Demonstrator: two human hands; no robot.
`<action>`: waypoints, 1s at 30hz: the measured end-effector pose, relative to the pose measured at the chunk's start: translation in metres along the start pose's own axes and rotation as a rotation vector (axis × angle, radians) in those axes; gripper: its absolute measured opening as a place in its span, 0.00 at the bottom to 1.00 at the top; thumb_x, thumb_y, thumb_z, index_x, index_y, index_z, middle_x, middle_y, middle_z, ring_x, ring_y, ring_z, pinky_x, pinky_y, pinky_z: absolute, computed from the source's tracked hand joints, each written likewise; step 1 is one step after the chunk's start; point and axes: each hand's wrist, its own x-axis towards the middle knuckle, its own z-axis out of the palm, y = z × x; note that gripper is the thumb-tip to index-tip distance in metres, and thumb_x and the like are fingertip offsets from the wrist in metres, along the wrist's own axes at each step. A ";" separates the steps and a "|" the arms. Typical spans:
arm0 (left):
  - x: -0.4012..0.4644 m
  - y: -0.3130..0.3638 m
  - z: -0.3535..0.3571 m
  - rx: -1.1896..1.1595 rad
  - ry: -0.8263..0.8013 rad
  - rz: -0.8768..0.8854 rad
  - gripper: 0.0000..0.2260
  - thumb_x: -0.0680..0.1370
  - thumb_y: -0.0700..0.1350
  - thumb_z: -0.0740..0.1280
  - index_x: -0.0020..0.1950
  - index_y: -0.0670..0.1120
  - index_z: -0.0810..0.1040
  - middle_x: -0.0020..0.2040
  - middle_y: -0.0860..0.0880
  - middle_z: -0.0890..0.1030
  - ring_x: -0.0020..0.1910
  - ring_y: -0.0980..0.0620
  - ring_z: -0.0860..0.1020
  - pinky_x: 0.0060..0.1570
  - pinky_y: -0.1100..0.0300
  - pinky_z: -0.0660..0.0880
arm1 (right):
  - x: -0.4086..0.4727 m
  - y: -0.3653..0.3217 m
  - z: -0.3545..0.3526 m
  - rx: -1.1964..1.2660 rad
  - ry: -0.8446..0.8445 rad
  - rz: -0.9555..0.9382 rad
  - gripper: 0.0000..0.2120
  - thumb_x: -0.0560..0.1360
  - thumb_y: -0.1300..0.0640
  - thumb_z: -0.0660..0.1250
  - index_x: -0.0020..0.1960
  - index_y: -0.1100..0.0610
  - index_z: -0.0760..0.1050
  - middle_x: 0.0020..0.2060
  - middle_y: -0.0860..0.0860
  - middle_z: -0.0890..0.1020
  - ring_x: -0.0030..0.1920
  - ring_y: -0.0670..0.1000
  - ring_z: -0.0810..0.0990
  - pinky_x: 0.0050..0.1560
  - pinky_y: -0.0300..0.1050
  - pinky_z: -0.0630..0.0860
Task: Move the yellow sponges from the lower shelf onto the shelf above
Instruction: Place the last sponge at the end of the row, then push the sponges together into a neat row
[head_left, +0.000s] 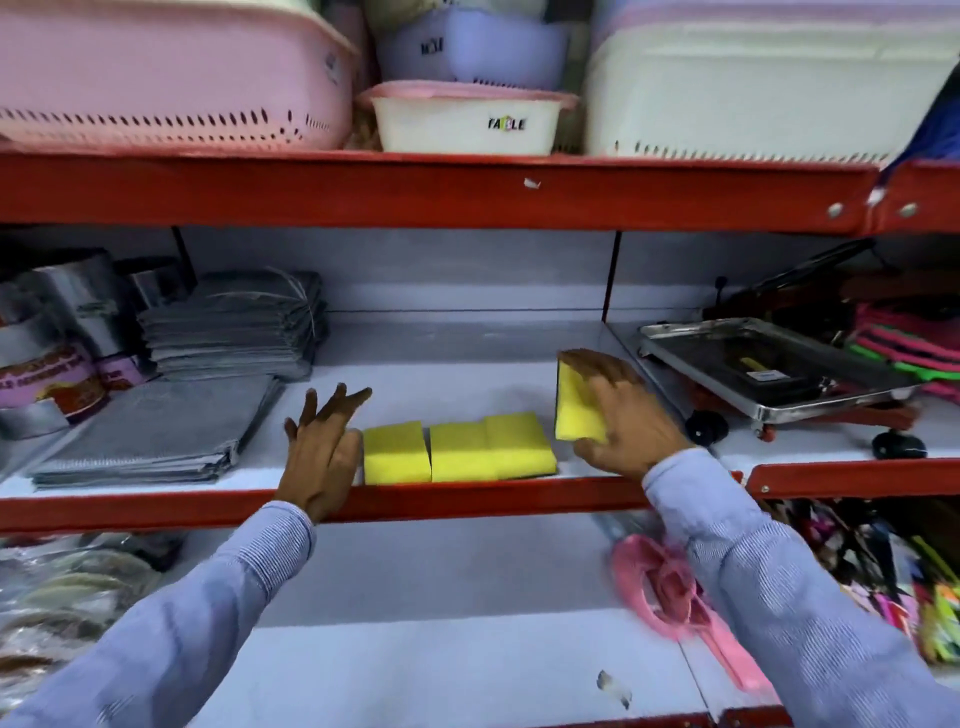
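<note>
Gripping a yellow sponge (577, 410), the right hand (623, 415) holds it tilted on edge above the white middle shelf (467, 374), fingers curled over the sponge's top and the thumb under its lower corner. Just left of those fingers, three more yellow sponges (457, 449) lie flat in a row at the shelf's front, hard against the red front rail (467, 499); the two on the right touch one another, and a thin gap parts them from the leftmost. The left hand (322, 447) rests with fingers spread and extended, empty, its thumb side touching or very nearly touching the leftmost sponge, its wrist over the red rail. Beyond the left fingertips sits a stack of folded grey cloths (234, 327), with a flatter grey pile (156, 431) to their left. Beyond the right knuckles stands a steel tray on wheels (769, 364). Under the right sleeve (779, 597), on the lower shelf (441, 649), lies a pink plastic tool (670, 597). Above both hands, pink and white plastic baskets (467, 119) line the top shelf.
</note>
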 end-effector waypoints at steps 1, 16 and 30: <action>0.002 0.010 0.002 -0.002 -0.006 0.019 0.31 0.72 0.50 0.52 0.76 0.55 0.68 0.82 0.46 0.59 0.83 0.45 0.47 0.78 0.36 0.38 | 0.008 0.007 -0.001 -0.012 -0.108 0.065 0.46 0.64 0.52 0.75 0.79 0.51 0.58 0.76 0.54 0.66 0.76 0.58 0.65 0.77 0.51 0.63; 0.043 0.118 0.084 0.447 -0.598 0.255 0.23 0.82 0.53 0.59 0.78 0.52 0.65 0.83 0.45 0.58 0.83 0.46 0.51 0.82 0.44 0.46 | 0.005 0.023 0.019 -0.005 -0.435 0.256 0.26 0.79 0.46 0.65 0.76 0.49 0.67 0.76 0.50 0.70 0.76 0.56 0.68 0.78 0.46 0.62; 0.039 0.105 0.077 0.404 -0.600 0.327 0.23 0.77 0.57 0.67 0.73 0.58 0.73 0.76 0.52 0.72 0.75 0.46 0.68 0.76 0.54 0.65 | -0.003 0.009 0.011 -0.022 -0.436 0.279 0.29 0.72 0.43 0.69 0.72 0.47 0.72 0.69 0.54 0.78 0.70 0.58 0.73 0.71 0.50 0.71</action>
